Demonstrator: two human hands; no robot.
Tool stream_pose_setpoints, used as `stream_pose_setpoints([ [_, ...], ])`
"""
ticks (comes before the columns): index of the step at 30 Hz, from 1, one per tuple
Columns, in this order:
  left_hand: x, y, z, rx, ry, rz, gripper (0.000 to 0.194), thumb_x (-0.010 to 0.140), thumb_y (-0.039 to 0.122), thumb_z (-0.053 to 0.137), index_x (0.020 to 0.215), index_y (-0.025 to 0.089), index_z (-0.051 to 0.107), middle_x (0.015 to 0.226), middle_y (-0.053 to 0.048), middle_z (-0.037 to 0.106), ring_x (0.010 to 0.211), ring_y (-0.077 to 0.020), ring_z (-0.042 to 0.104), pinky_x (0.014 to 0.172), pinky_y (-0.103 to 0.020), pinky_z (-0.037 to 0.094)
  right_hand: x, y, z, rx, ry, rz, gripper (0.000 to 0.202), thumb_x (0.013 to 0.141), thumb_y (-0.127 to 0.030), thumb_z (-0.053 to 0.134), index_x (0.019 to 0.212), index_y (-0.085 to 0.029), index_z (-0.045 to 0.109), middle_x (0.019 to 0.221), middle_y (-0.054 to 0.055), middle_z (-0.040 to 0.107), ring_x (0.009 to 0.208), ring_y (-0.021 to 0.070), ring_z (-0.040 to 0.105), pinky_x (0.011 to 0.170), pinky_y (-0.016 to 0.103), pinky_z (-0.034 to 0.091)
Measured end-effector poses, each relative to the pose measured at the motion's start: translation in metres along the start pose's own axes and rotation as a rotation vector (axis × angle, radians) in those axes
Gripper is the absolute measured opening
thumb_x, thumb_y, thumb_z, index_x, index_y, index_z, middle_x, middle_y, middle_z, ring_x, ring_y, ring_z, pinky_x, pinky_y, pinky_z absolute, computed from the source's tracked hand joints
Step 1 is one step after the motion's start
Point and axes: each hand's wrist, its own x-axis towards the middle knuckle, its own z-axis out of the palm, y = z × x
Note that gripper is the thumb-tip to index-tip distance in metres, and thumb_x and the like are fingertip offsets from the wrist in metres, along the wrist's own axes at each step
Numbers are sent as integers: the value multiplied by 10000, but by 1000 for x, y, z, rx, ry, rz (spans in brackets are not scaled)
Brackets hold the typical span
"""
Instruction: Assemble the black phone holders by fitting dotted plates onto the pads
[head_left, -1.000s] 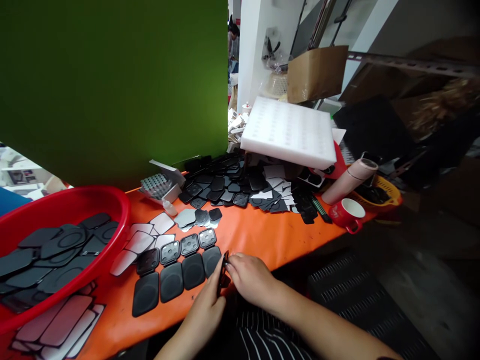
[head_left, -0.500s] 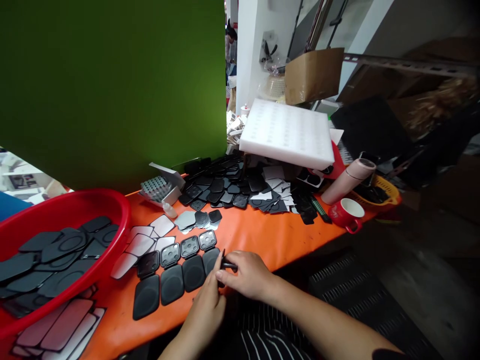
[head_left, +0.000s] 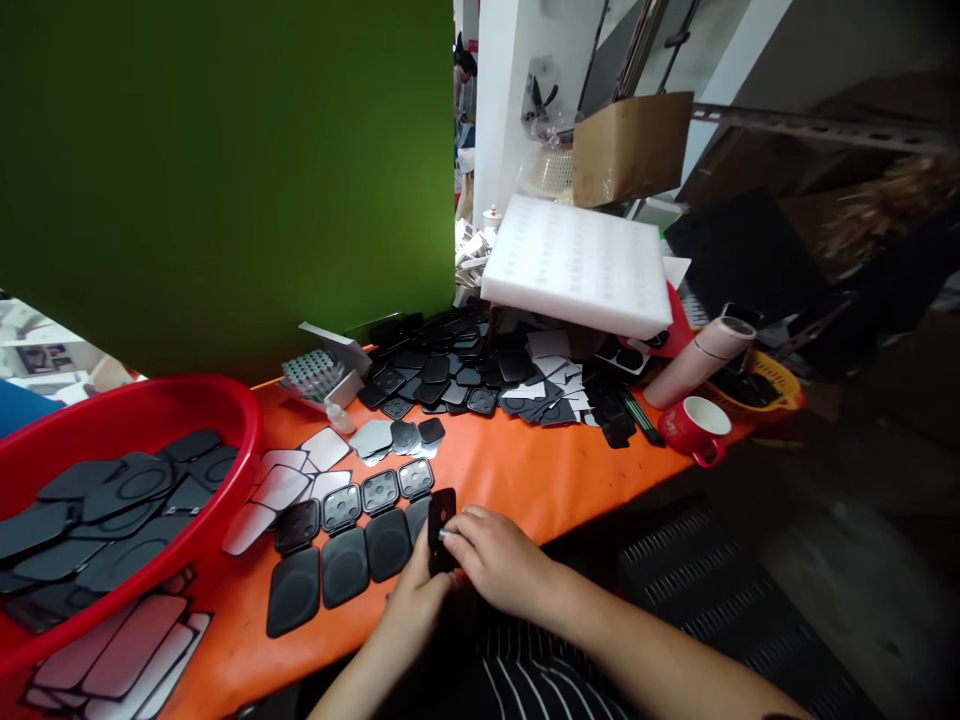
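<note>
My left hand (head_left: 425,590) is closed round a flat black rounded piece (head_left: 442,515), held tilted up above the table's front edge. Against the face of that piece, my right hand (head_left: 495,556) pinches with thumb and forefinger. A small pale spot shows at its fingertips, too small to name. To the left lies a row of several black hinged pads (head_left: 344,568), opened flat, each with a small square flap (head_left: 341,508) above it. White round spots show on some flaps. The nearest pad is partly hidden behind my left hand and the held piece.
A red basin (head_left: 251,440) of dark flat pieces stands left on the orange table (head_left: 525,470). White-faced sheets (head_left: 277,487) lie beside it. Behind are a black heap (head_left: 435,370), a small box of cylinders (head_left: 313,373) and white foam (head_left: 577,265). Right are a pink flask (head_left: 697,362) and red mug (head_left: 694,428).
The black piece has turned from nearly edge-on to show its face. My right hand no longer holds the dark rod-like item seen before; its fingertips now press at the piece.
</note>
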Motion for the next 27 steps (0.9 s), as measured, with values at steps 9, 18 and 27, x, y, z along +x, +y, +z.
stream_pose_setpoints([
  [9, -6, -8, -1, 318, -2, 201, 637, 778, 131, 371, 1358, 189, 114, 1410, -95, 242, 1280, -216, 209, 1028, -394, 197, 2, -12, -3, -202, -51, -3, 264, 853, -344, 378, 828, -168, 573, 798, 42, 574, 737, 148, 516, 658, 243, 349],
  [18, -9, -14, -2, 297, -43, 203, 516, 792, 173, 391, 1300, 176, 303, 1238, -109, 493, 1203, -241, 362, 986, -397, 290, 2, -7, 14, -41, -2, 101, 229, 779, -352, 489, 658, -173, 567, 679, -3, 560, 645, 109, 486, 574, 212, 310],
  [27, -1, 6, -6, -429, -141, -183, 542, 768, 467, 452, 1224, 180, 395, 1053, -106, 623, 954, -270, 579, 749, -381, 475, 11, 17, 16, 770, -14, 254, 409, 876, -454, 238, 836, -156, 515, 523, -52, 404, 474, 84, 441, 496, 206, 374],
])
